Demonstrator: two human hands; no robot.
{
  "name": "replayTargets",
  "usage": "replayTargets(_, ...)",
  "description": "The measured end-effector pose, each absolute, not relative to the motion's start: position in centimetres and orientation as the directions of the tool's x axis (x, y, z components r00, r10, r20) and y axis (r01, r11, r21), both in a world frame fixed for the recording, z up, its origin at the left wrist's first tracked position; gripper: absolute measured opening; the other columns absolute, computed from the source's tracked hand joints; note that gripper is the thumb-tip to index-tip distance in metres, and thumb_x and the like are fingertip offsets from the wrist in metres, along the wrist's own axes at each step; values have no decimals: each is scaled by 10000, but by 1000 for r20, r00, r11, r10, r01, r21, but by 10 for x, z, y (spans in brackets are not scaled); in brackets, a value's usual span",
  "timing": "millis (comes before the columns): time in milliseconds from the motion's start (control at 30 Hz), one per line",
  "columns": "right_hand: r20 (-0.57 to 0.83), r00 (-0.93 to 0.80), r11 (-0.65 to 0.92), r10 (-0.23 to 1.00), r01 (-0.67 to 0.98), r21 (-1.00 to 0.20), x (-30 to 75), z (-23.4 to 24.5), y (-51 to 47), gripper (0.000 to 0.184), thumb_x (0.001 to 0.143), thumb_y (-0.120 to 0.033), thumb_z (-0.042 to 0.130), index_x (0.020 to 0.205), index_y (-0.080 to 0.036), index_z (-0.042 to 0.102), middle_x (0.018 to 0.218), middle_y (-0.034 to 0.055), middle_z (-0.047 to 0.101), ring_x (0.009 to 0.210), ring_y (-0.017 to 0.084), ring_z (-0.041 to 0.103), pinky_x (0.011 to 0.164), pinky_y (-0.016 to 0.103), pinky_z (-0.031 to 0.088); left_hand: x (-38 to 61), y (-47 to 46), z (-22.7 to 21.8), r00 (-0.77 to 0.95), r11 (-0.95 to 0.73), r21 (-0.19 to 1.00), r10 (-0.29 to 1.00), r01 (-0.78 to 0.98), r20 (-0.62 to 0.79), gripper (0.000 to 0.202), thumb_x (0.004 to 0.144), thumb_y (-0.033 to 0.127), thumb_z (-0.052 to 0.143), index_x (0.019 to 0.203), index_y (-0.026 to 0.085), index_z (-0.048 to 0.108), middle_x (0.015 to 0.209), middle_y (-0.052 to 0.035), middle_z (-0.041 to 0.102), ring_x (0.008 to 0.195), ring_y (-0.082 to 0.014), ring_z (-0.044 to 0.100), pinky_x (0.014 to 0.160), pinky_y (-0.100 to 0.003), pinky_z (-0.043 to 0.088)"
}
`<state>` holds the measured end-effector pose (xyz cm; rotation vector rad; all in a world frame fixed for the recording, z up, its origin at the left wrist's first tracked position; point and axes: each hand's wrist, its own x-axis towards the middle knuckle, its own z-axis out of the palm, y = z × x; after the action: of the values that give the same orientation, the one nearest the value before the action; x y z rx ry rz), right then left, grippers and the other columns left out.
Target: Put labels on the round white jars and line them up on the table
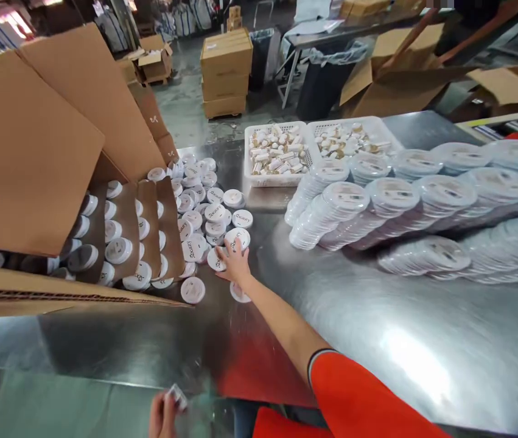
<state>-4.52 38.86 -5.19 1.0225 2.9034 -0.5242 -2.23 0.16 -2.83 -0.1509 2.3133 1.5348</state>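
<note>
Right hand (235, 264) is right on the pile of white round lids (208, 213), fingers (234, 244) spread over one lid at the near edge, on the steel counter (377, 316), cardboard carton (25, 152) just left; left hand (162, 416) pinches a small white piece (178, 396) off the near edge!

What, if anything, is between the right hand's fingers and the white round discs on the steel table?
Nothing visible. The fingers of the right hand rest directly on a white disc on the steel table. The cardboard box lies off to the left.
</note>
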Motion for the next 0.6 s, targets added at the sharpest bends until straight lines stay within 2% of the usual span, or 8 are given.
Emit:
replayTargets(33,-119,-803,751,584,590,-296,-33,-55,385,947,774,-590,718,1587,-334,306,1704,91,120,1516,521,-21,1105,800,188,-29,22,-29,-922,393,882,171,-259,-347,481,697,739,660,783,267,631,704,-5,668,622,-225,665,598,-377,590)
replayTargets(100,-110,-824,779,556,562,-278,-3,-61,371,934,780,-554,725,1587,-335,307,1704,87,122,1523,506,0,1121,773,210,-43,74,-32,-835,426,897,445,-119,-323,413,802,650,592,857,243,642,798,-51,720,663,-240,692,614,-398,603)
replayTargets(167,-133,-823,777,552,565,-278,31,-68,354,904,781,-508,734,1575,-319,344,1701,91,133,1530,487,41,1139,732,241,-61,132,-33,-786,452,872,602,190,-141,277,902,457,506,903,222,653,996,-106,749,932,-260,722,868,-438,600)
replayTargets(200,-148,-811,762,566,583,-281,48,-72,346,878,788,-499,725,1566,-303,368,1697,99,147,1532,477,65,1149,708,255,-71,158,-34,-721,450,827,688,337,-81,217,921,341,476,888,213,649,1140,-128,733,1111,-267,685,1009,-458,542)
replayTargets(300,-179,-729,678,661,682,-274,93,-84,324,817,825,-524,667,1552,-262,404,1683,125,194,1536,449,116,1165,652,287,-94,211,-37,-669,611,544,734,575,-117,191,902,150,507,751,185,621,1453,-153,583,1461,-342,401,1195,-548,341)
replayTargets(400,-173,-704,659,688,707,-257,126,-87,311,810,842,-557,634,1557,-261,396,1677,135,211,1533,452,125,1165,663,270,-99,220,-42,-672,702,337,707,627,-220,161,902,126,542,792,156,655,1583,-128,442,1518,-448,223,1164,-703,271)
replayTargets(467,-176,-731,682,660,680,-269,141,-85,308,814,840,-568,635,1557,-265,396,1675,137,219,1529,461,130,1169,682,237,-86,210,-46,-640,681,318,731,660,-237,162,911,143,546,806,158,668,1593,-110,430,1514,-455,227,1161,-725,254)
replayTargets(600,-201,-775,713,600,631,-305,169,-78,315,805,828,-538,665,1546,-276,414,1677,135,217,1525,463,133,1170,684,214,-32,177,-52,-487,549,345,835,761,-255,169,908,159,563,773,181,663,1532,-72,520,1510,-394,289,1202,-651,276)
